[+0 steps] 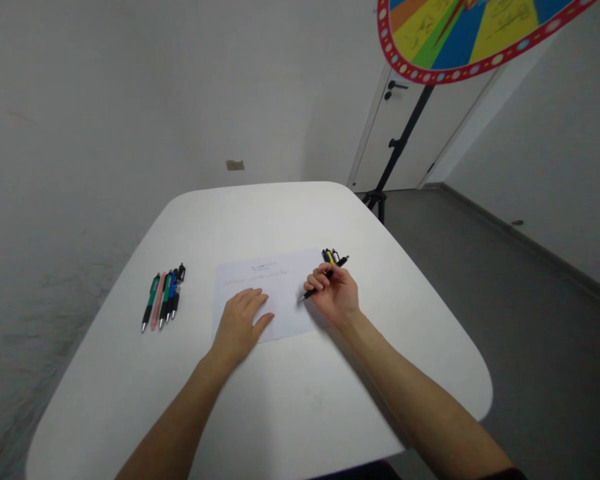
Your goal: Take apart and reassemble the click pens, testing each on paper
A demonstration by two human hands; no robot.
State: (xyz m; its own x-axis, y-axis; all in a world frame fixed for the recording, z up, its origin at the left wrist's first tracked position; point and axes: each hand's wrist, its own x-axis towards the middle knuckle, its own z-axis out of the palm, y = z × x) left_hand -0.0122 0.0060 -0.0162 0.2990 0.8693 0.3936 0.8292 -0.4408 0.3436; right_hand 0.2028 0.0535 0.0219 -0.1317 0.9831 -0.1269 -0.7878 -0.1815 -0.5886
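1. In the head view I see a slim black pen (309, 293) with a pale pointed tip, slanting through the right hand (336, 293), whose curled fingers grip it.
2. The tip points down-left over a white rectangular paper sheet (287, 307) with small dark print and faint reddish marks; I can't tell whether it touches.
3. The left hand (241, 319) rests flat on the sheet, thumb spread, gripping nothing.

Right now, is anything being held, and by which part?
The right hand holds a black pen around its middle, both ends poking out. The left hand rests on paper.
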